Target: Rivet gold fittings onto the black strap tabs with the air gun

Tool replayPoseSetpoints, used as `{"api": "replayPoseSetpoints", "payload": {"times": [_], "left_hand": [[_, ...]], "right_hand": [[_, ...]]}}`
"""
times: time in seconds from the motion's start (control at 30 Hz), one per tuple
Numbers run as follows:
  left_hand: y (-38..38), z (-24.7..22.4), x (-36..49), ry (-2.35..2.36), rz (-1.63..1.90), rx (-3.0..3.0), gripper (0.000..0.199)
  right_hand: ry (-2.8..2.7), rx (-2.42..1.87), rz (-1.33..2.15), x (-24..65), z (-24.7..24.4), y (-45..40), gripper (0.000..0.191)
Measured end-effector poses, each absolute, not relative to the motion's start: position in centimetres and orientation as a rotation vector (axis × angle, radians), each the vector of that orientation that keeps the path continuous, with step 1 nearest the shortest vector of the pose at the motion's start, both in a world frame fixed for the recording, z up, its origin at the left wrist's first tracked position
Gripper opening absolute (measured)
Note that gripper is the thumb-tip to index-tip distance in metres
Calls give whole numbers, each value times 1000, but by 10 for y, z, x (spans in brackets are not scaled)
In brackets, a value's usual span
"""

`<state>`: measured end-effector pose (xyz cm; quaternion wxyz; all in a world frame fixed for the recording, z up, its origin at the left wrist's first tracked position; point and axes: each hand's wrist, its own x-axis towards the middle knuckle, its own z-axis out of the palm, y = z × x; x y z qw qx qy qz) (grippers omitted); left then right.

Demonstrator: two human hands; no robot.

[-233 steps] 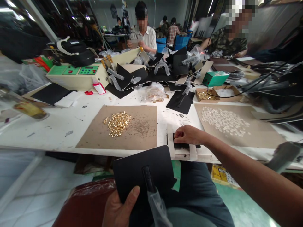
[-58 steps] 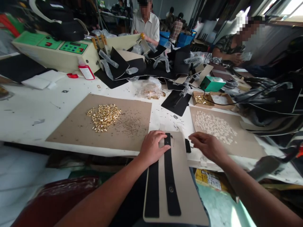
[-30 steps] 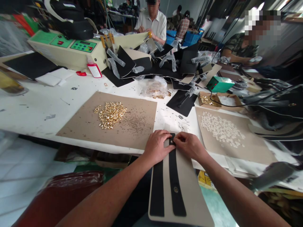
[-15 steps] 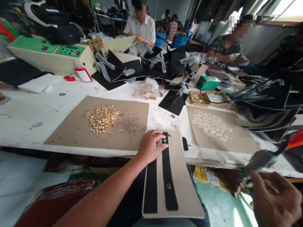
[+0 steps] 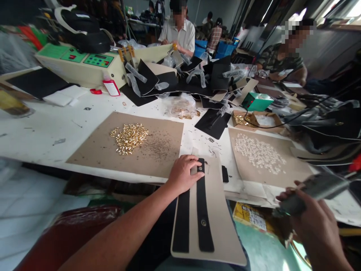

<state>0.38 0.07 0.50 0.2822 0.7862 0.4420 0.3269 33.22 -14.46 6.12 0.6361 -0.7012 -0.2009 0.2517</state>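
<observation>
My left hand (image 5: 184,174) pinches the upper end of a black strap (image 5: 205,203), with thumb and finger on either side of a small metal fitting. This strap lies along a beige panel (image 5: 222,226) that slopes from the table edge to my lap. Another black strip (image 5: 182,226) runs beside it, and a round eyelet (image 5: 203,223) shows near the strap's lower end. At the right, my right hand (image 5: 316,218) is wrapped round a grey, blurred tool, seemingly an electric screwdriver (image 5: 324,186), held over the table edge; its tip is unclear.
Gold metal pieces (image 5: 131,138) lie on brown card at left. Small whitish pieces (image 5: 259,153) cover another card at right. Behind are a green box (image 5: 257,101), piled black panels (image 5: 194,82), a red-and-white bottle (image 5: 111,87) and a cream machine (image 5: 81,64). Several people sit beyond.
My right hand has closed round the grey tool and drawn it lower and nearer. My left hand keeps its pinch on the strap. The whole view has shifted slightly.
</observation>
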Motion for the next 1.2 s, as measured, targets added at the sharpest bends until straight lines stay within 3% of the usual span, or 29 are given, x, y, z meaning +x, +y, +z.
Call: {"api": "replayPoseSetpoints", "payload": {"times": [0.13,0.37,0.8,1.2], "left_hand": [[1,5,5,1200,867,2098,29],[-2,6,4,1198,883,2091,32],[-2,6,2,1169,836,2120,30],[-1,10,1,1155,813,2110,25]], "right_hand": [[-625,-1181,901,254,85,-88,43],[-947,-928,969,157,91,-10,34],[-1072,-1089,814,146,54,7,45],[-1239,-1119,886,151,51,9,30]]}}
